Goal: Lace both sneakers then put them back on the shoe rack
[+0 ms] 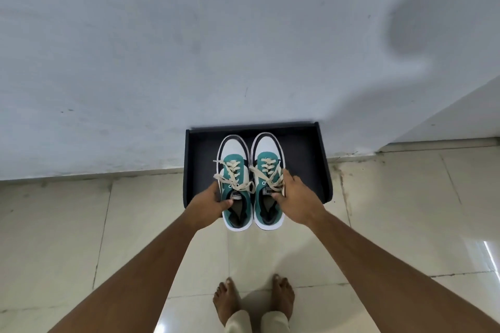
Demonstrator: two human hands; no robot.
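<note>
Two teal and white sneakers with cream laces tied in bows are side by side over the black shoe rack (305, 159), toes toward the wall. My left hand (209, 204) grips the left sneaker (234, 159) at its collar, thumb inside the opening. My right hand (296, 197) holds the right sneaker (267, 154) at its tongue and outer side. Both heels stick out past the rack's front edge. Whether the soles touch the rack I cannot tell.
The rack stands against a pale grey wall (189, 48) on a cream tiled floor (135, 224). My bare feet (254, 297) are on the tiles just behind the rack. A wall corner juts out at the right (446, 121).
</note>
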